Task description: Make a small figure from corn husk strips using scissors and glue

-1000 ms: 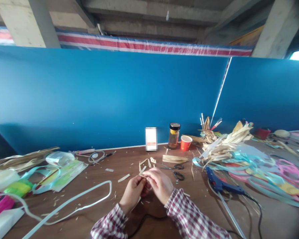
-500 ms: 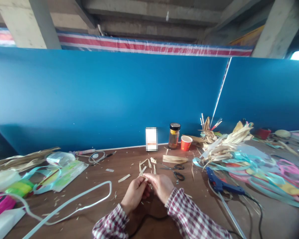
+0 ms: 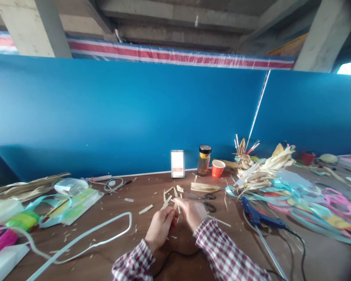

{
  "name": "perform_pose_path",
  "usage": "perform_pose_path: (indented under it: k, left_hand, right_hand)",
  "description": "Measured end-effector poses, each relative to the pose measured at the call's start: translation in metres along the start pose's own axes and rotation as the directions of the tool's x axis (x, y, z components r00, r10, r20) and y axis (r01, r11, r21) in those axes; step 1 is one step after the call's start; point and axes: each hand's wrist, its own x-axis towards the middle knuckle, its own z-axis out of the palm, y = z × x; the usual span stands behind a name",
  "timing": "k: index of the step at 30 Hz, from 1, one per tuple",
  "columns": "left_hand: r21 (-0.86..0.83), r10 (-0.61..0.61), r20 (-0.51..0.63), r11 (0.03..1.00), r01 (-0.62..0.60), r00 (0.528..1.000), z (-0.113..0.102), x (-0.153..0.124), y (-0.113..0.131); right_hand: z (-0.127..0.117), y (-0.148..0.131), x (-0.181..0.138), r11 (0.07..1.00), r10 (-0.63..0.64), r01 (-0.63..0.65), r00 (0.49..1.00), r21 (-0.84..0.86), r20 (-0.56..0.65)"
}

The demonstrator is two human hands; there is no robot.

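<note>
My left hand (image 3: 160, 227) is closed, thumb and forefinger pinching a small pale strip of dry corn husk (image 3: 176, 205) in front of me. My right hand (image 3: 192, 214) meets it from the other side, its fingertips together at the strip's upper end; the undersides of its fingers are hidden. Just beyond the hands lie several cut husk strips (image 3: 167, 201) and a broader husk piece (image 3: 205, 187). Black-handled scissors (image 3: 211, 201) rest on the table beyond my right hand, their blades pointing left.
A blue glue gun (image 3: 260, 216) with a cord lies right, before heaped husks (image 3: 269, 171) and ribbons. A lidded jar (image 3: 204, 160) and a red paper cup (image 3: 218, 169) stand by the blue partition (image 3: 119, 109). White bent tubing (image 3: 84, 234) and plastic packets lie left.
Both hands have shifted slightly; the right fingertips have risen a little away from me. More of the husk strip shows between the hands. The table objects have stayed in place.
</note>
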Motion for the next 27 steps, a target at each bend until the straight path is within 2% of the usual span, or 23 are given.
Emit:
perform_pose_path:
  k: [6,9,10,13,15,17,20,23,27]
  left_hand:
    - [-0.118,-0.018,0.029,0.993,0.021,0.999,-0.005,0.003,0.001]
    - [-0.133,0.007,0.085,0.991,0.004,0.996,-0.004,0.000,0.007]
    - [-0.136,0.023,0.101,0.991,-0.009,0.995,-0.003,-0.002,0.008]
    - [-0.165,0.032,0.074,0.986,-0.020,0.997,0.001,-0.002,0.007]
    - [-0.195,-0.001,-0.003,0.981,0.000,1.000,0.001,0.000,0.004]
    - [-0.217,-0.056,-0.086,0.975,0.036,0.995,-0.001,0.004,0.001]
    - [-0.222,-0.113,-0.158,0.972,0.076,0.981,-0.005,0.006,0.000]
    - [-0.196,-0.049,-0.107,0.980,0.027,0.993,-0.005,0.005,-0.001]
    - [-0.146,0.041,-0.029,0.988,-0.045,0.999,-0.001,0.003,-0.004]
  right_hand:
    - [0.001,-0.005,0.005,0.999,0.034,-0.034,0.999,-0.036,-0.009]
    - [-0.007,0.012,0.011,0.994,0.095,-0.096,0.995,-0.048,-0.017]
    - [-0.010,0.021,0.013,0.984,0.168,-0.168,0.986,-0.062,-0.017]
    - [-0.018,0.041,0.015,0.972,0.219,-0.225,0.971,-0.061,-0.096]
    - [-0.018,0.041,0.013,0.991,0.129,-0.131,0.977,0.004,-0.171]
    - [-0.015,0.031,0.008,0.996,-0.009,0.031,0.972,0.088,-0.236]
    - [-0.009,0.013,0.001,0.965,-0.155,0.200,0.957,0.171,-0.246]
    - [-0.004,0.007,-0.003,0.956,-0.196,0.227,0.966,0.187,-0.172]
    - [0.003,0.012,-0.003,0.943,-0.219,0.225,0.974,0.245,-0.054]
